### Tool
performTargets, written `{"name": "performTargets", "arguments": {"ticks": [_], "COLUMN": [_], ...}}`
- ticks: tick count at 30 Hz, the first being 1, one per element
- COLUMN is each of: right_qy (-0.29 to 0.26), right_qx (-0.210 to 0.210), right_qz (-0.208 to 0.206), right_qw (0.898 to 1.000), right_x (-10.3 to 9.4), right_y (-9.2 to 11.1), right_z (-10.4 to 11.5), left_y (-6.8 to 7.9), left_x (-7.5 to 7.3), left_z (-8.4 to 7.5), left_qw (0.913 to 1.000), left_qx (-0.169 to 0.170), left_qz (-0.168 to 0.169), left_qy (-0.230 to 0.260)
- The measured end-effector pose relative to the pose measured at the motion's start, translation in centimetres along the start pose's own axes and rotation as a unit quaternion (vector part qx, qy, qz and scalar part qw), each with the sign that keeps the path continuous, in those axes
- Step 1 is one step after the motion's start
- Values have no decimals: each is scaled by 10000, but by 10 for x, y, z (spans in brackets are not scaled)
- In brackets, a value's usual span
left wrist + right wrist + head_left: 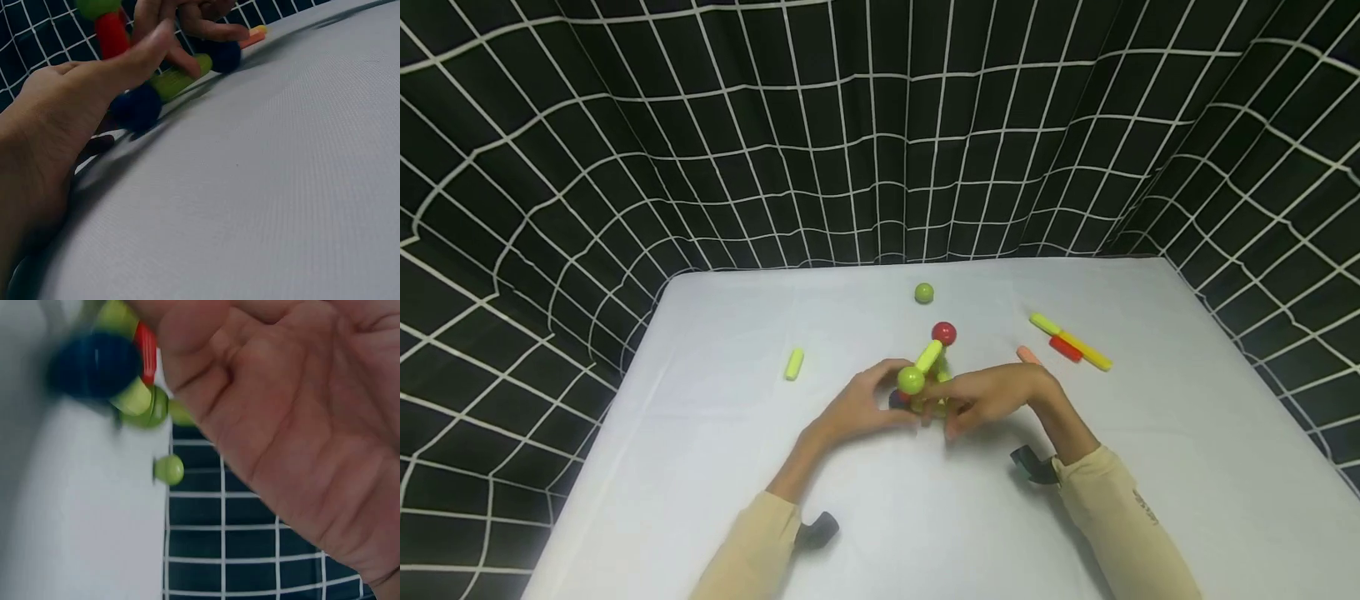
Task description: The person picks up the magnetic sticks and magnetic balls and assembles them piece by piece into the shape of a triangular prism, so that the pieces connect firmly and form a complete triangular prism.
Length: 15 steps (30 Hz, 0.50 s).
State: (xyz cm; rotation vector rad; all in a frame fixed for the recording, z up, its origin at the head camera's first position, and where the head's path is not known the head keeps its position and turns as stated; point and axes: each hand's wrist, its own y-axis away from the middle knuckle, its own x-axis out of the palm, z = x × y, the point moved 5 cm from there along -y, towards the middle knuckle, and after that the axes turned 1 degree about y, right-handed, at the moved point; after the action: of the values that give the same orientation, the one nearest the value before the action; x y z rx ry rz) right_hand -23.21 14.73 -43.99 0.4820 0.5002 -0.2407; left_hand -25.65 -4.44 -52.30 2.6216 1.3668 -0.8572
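One glossy ball (911, 381) on smooth rod (929, 355)

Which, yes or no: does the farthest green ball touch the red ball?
No, white tabletop shows between the green ball and the red ball.

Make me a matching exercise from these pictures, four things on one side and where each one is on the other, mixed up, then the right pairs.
Things
1. Red stick lying outside the model
2. Stick-and-ball model
3. Green ball lying apart
4. Yellow-green stick lying alone

Places in the head view
A. Farthest left of the pieces
B. Between the left hand and the right hand
C. Alongside a yellow stick
D. Nearest the dark gridded cloth at the back

Right pairs: 1-C, 2-B, 3-D, 4-A
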Motion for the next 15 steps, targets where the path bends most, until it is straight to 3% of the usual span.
{"name": "performTargets", "arguments": {"ticks": [4,7,9,11,15], "right_qy": [-351,-166,109,285,240], "right_qx": [-11,660,1237,1556,1219], "right_qz": [-131,-686,-1195,-1710,-2290], "right_qw": [9993,9953,9850,9725,9655], "right_x": [-3,-14,-22,-29,-34], "right_y": [5,17,23,22,8], "right_z": [0,-12,-23,-31,-40], "left_y": [-1,-1,-2,-4,-12], "left_x": [-1,-4,-7,-9,-12], "left_z": [2,4,6,9,12], "left_qw": [9997,9988,9980,9975,9975], "left_qx": [38,9,-14,-8,-23], "left_qz": [-230,-481,-634,-705,-668], "left_qy": [7,43,77,99,233]}}
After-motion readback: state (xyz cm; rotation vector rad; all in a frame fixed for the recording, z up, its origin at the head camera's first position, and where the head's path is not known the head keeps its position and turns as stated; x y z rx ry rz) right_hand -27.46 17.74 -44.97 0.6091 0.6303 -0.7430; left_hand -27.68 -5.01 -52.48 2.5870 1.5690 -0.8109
